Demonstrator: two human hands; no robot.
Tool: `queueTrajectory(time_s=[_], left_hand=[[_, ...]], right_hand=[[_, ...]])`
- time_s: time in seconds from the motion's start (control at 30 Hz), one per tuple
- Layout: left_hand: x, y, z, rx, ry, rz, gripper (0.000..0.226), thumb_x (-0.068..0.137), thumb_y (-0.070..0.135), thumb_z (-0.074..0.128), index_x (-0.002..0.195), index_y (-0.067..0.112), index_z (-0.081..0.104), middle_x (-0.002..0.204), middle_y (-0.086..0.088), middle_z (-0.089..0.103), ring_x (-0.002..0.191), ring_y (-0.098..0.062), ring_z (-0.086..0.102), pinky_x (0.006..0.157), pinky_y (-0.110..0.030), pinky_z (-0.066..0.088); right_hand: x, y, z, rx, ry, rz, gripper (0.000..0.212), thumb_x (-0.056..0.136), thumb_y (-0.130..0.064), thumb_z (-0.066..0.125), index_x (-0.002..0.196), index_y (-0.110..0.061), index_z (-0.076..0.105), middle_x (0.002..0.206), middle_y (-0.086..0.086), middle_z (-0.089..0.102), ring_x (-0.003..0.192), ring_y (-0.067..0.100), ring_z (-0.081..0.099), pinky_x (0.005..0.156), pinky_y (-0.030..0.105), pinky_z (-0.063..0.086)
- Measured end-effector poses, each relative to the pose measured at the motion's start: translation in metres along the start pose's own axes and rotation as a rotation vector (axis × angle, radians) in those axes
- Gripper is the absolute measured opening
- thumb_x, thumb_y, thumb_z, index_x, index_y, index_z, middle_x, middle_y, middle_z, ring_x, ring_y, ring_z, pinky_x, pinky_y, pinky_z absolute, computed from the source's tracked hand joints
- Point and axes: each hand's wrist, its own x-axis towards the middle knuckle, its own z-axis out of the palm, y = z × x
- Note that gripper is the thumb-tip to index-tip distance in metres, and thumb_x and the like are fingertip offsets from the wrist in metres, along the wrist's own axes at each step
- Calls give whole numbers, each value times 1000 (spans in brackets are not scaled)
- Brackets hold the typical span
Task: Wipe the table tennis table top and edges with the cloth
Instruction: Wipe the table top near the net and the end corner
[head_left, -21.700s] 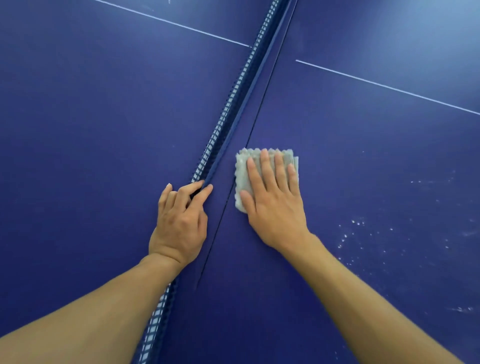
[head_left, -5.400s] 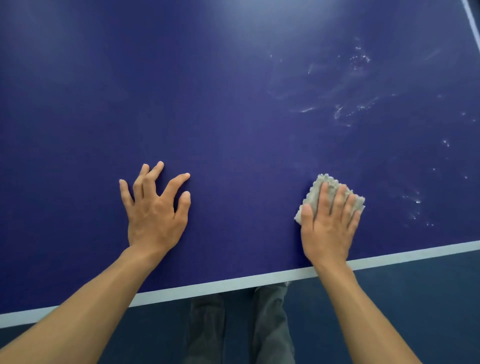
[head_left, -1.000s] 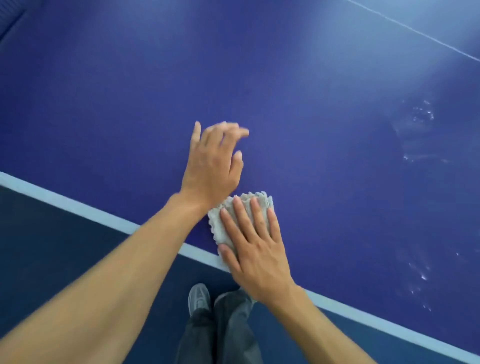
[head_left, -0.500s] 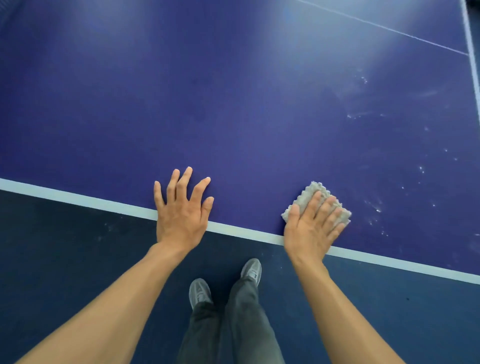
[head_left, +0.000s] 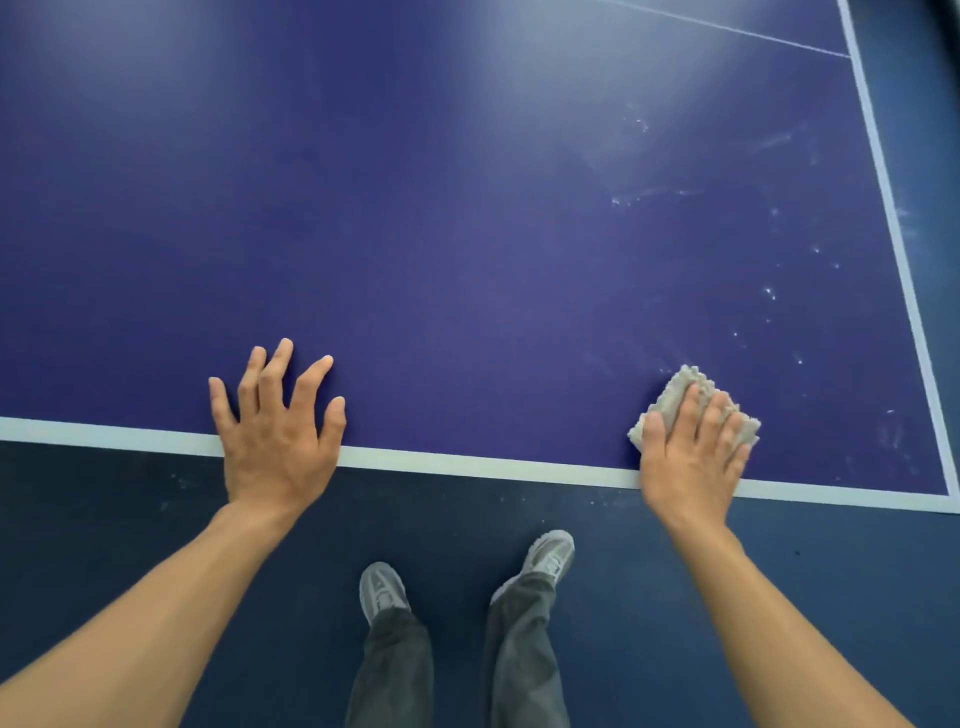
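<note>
Entries, from the top of the frame downward.

1. Surface (head_left: 467, 234) — dark blue table tennis top that fills the upper two-thirds of the frame. A white border line (head_left: 467, 464) runs along its near edge. A second line runs up the right side, and the two meet at lower right.
2. White specks (head_left: 769, 291) — scattered with faint smears over the right part of the surface, above the cloth.
3. Cloth (head_left: 670, 397) — pale, nubbly, folded into a small pad. It lies at lower right, flat on the surface just inside the near border line.
4. My right hand (head_left: 691, 462), palm down on the cloth, fingers (head_left: 688, 410) straight and close together, pressing it flat.
5. My left hand (head_left: 275, 436), lower left of centre, lying over the border line with fingers (head_left: 311, 379) spread apart, holding nothing, well apart from the cloth.
6. Floor (head_left: 104, 519), dark blue, along the bottom, with my grey shoes (head_left: 382, 592) and dark trousers (head_left: 395, 670) at bottom centre.
</note>
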Motion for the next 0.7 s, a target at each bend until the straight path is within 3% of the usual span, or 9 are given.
queueTrajectory(time_s=[0.07,0.13,0.23,0.33,0.4,0.5,0.63,0.7], left_hand=[[-3,2,-2,6,-15,-15,56,101,50,34,149,24,47,163,-11,31,154,-36,24,121,-69,8],[-5,6,-3,17,-2,-33,57,100,49,35,148,21,49,162,-12,32,152,-38,26,119,-71,9],[-5,17,-5,24,41,-47,55,99,48,39,142,17,56,156,-14,39,147,-39,35,119,-72,10],[0,44,-1,27,61,5,52,98,46,42,137,19,61,153,-12,44,145,-37,39,120,-71,10],[13,71,4,15,50,43,50,98,45,43,137,21,63,153,-11,45,145,-35,39,120,-72,9],[43,114,16,1,32,89,49,98,46,44,140,27,61,156,-10,42,148,-34,36,120,-73,7],[80,168,31,6,-52,98,53,99,49,38,147,34,53,163,-8,31,153,-32,25,120,-73,1],[88,183,38,20,-98,58,55,99,51,33,150,37,48,165,-7,27,155,-31,21,120,-73,2]], right_hand=[[9,-22,0,50,28,121,71,109,-54,16,167,-19,-5,175,12,-10,160,34,-13,127,56,-11],[11,-54,5,37,59,71,72,109,-52,19,168,-15,-2,174,15,-9,160,38,-11,127,59,-10],[-4,-89,16,-57,77,-307,73,108,-53,18,167,-17,-5,174,14,-10,160,38,-12,127,60,-8],[-35,-80,32,-95,49,-723,71,108,-55,22,168,-21,8,176,10,0,161,35,-5,129,59,2],[-39,-50,32,-98,37,-788,69,108,-57,26,168,-24,17,176,7,7,162,31,1,128,58,10],[-9,-3,17,-127,73,-656,70,107,-57,24,168,-24,16,175,8,8,162,32,2,129,58,9],[60,11,-14,-60,44,-206,77,101,-62,8,167,-24,-2,175,9,-6,161,32,-9,128,57,-3],[88,-9,-22,25,38,-26,76,103,-60,12,168,-22,-2,175,12,-8,160,36,-11,127,59,-7]])
